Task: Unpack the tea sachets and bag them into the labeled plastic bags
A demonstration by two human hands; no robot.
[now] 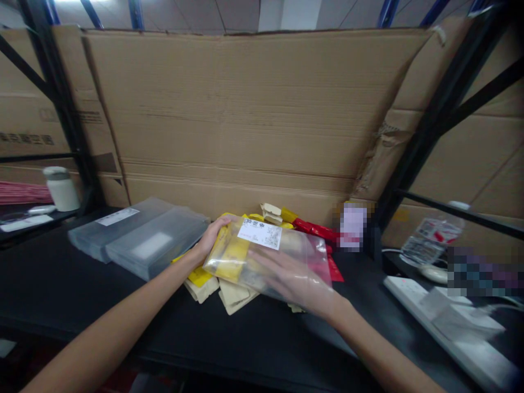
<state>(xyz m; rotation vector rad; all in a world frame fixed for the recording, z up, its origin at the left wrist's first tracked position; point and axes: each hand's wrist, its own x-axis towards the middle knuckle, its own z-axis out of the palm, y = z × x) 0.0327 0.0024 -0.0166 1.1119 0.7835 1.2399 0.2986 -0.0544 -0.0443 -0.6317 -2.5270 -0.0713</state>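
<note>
Place: apparently a packing station, workshop or warehouse
Black table (61, 289): the worktop
Cardboard sheet (245, 109): walling the table's back
Metal posts (436, 120): flanking the table
Clear bag stacks (158, 240): on the table's left

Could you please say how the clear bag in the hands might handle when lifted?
The clear bag is probably floppy, as it looks thin and see-through. It may also be slippery, given its glossy sheen.

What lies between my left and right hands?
In the head view, a yellow packet, seen through the clear bag, lies between left hand and right hand.
</note>
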